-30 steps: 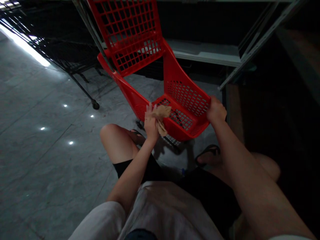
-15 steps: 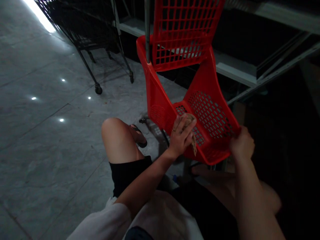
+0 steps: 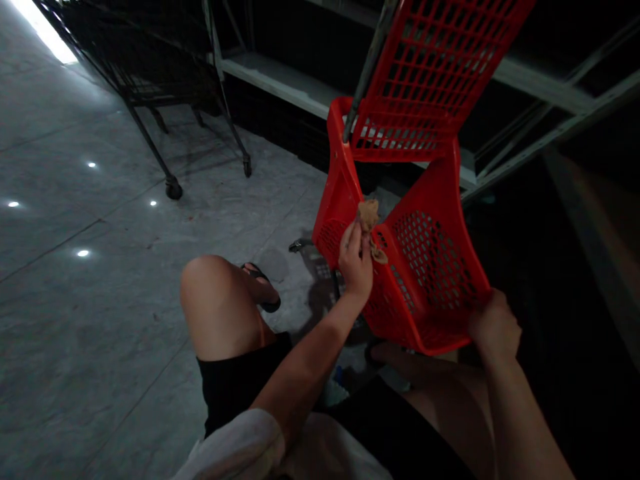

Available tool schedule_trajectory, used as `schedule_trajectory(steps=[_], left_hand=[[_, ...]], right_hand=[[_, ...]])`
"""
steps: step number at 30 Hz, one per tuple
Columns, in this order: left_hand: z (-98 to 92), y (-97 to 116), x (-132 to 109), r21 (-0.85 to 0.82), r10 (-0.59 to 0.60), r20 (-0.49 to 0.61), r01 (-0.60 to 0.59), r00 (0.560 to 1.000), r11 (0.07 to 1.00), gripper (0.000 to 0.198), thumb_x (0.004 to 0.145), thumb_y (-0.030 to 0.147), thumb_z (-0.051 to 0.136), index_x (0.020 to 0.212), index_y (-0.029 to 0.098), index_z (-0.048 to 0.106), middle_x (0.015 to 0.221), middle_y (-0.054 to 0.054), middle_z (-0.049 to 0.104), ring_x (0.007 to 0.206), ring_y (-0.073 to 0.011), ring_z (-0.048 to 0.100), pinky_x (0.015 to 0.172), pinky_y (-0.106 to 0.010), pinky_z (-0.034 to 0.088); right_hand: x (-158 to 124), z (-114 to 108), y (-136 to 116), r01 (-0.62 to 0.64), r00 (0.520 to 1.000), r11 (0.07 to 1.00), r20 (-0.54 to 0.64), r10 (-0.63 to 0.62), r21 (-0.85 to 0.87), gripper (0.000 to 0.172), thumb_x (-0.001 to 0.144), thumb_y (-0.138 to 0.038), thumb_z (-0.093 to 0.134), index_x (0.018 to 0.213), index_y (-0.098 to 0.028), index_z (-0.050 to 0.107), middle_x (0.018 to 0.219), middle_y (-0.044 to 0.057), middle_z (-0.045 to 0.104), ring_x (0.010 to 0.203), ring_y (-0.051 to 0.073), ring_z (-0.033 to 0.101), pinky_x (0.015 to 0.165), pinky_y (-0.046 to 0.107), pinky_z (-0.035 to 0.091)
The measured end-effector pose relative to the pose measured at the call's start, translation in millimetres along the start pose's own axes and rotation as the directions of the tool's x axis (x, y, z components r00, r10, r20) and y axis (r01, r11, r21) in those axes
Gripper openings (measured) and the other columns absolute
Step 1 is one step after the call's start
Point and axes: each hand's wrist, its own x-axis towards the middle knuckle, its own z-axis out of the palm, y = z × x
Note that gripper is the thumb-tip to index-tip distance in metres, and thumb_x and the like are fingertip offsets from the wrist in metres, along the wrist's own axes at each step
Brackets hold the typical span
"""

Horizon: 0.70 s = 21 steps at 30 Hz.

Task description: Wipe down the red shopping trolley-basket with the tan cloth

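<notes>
A red plastic shopping cart (image 3: 430, 293) with slotted walls stands tilted in front of my knees, its gridded red flap (image 3: 425, 87) raised at the far end. My left hand (image 3: 356, 260) is closed on a crumpled tan cloth (image 3: 369, 213), pressing it along the top of the cart's left side wall. Part of the cloth hangs over into the basket. On the right, my right hand (image 3: 497, 327) grips the near right corner of the basket rim; its fingertips are partly hidden and a little blurred.
A dark wire cart (image 3: 150, 73) on castors stands at the upper left. Pale metal shelving (image 3: 285, 87) runs behind the red cart. Grey tiled floor (image 3: 100, 333) stretches to the left, and the right side is very dark. Something small and blue (image 3: 340, 375) lies between my legs.
My left hand has slid the cloth forward along the left rim, away from me. The red cart now sits further right and more tilted in view; my right hand keeps its hold.
</notes>
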Motion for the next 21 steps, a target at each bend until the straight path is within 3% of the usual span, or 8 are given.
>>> schedule_trajectory(steps=[4,6,8,13,15,16,18,21], left_hand=[[-0.6,-3.1,-80.4,-0.002,0.122,0.106,-0.122,0.987,0.992,0.037,0.109,0.032,0.056,0.143,0.026,0.069,0.132,-0.011,0.076,0.124,-0.0229,0.072,0.109,-0.040,0.061],[2.7,-5.4,-89.3,-0.030,0.182,0.136,-0.179,0.974,0.983,0.034,0.107,0.029,0.059,0.138,0.025,0.072,0.125,-0.010,0.077,0.117,-0.0227,0.073,0.103,-0.040,0.063],[13.2,-8.4,-68.2,-0.039,0.189,0.152,-0.185,0.970,0.982,0.033,0.105,0.022,0.060,0.135,0.026,0.072,0.123,-0.010,0.077,0.117,-0.0226,0.073,0.105,-0.041,0.061],[58.4,-14.7,40.8,-0.060,0.092,0.117,-0.086,0.989,0.995,0.038,0.096,0.005,0.062,0.124,0.028,0.073,0.129,-0.007,0.074,0.126,-0.0228,0.068,0.118,-0.045,0.052],[73.3,-14.6,61.2,-0.069,0.029,0.100,-0.022,0.995,0.997,0.035,0.094,0.002,0.063,0.118,0.026,0.072,0.128,-0.008,0.073,0.127,-0.0227,0.066,0.118,-0.043,0.051],[77.9,-14.2,60.1,-0.069,-0.003,0.101,0.010,0.995,0.998,0.033,0.093,0.002,0.063,0.116,0.025,0.071,0.126,-0.008,0.073,0.125,-0.0228,0.067,0.116,-0.042,0.051],[79.3,-13.7,35.4,-0.064,-0.050,0.111,0.058,0.993,0.996,0.027,0.093,0.004,0.064,0.112,0.022,0.069,0.122,-0.010,0.073,0.120,-0.0235,0.067,0.111,-0.041,0.053],[62.4,-13.2,-37.8,-0.061,-0.028,0.129,0.036,0.991,0.997,0.020,0.093,0.008,0.064,0.107,0.021,0.068,0.117,-0.010,0.073,0.115,-0.0247,0.068,0.106,-0.042,0.054]], right_hand=[[2.5,-2.2,12.9,-0.055,0.998,0.998,0.013,0.054,0.013,0.060,0.103,-0.027,0.031,0.156,-0.007,0.048,0.130,0.035,0.067,0.117,0.044,0.073,0.085,0.050,0.051],[4.4,-2.7,21.5,-0.079,0.997,0.997,0.026,0.079,0.022,0.061,0.102,-0.028,0.030,0.157,-0.004,0.047,0.130,0.037,0.066,0.119,0.046,0.072,0.085,0.050,0.050],[5.4,-3.1,30.0,-0.098,0.995,0.995,0.034,0.097,0.034,0.063,0.101,-0.028,0.031,0.158,-0.002,0.046,0.132,0.038,0.065,0.123,0.047,0.071,0.087,0.051,0.050],[2.7,-1.2,48.3,-0.130,0.991,0.990,0.043,0.127,0.057,0.066,0.098,-0.028,0.035,0.158,-0.002,0.046,0.136,0.037,0.065,0.124,0.048,0.070,0.096,0.053,0.053],[2.0,2.3,55.8,-0.131,0.991,0.989,0.028,0.129,0.064,0.067,0.097,-0.028,0.036,0.157,-0.002,0.048,0.132,0.037,0.067,0.121,0.049,0.071,0.095,0.055,0.056],[2.3,4.8,59.9,-0.124,0.992,0.990,0.010,0.123,0.069,0.066,0.096,-0.028,0.036,0.156,-0.003,0.049,0.129,0.038,0.068,0.118,0.049,0.072,0.094,0.056,0.057],[4.3,10.5,68.2,-0.110,0.993,0.991,-0.028,0.112,0.072,0.065,0.095,-0.029,0.038,0.153,-0.004,0.053,0.122,0.037,0.070,0.111,0.050,0.074,0.090,0.059,0.059],[9.9,19.1,79.4,-0.108,0.992,0.992,-0.063,0.111,0.059,0.064,0.092,-0.029,0.042,0.148,-0.003,0.056,0.114,0.035,0.073,0.102,0.050,0.076,0.085,0.061,0.059]])
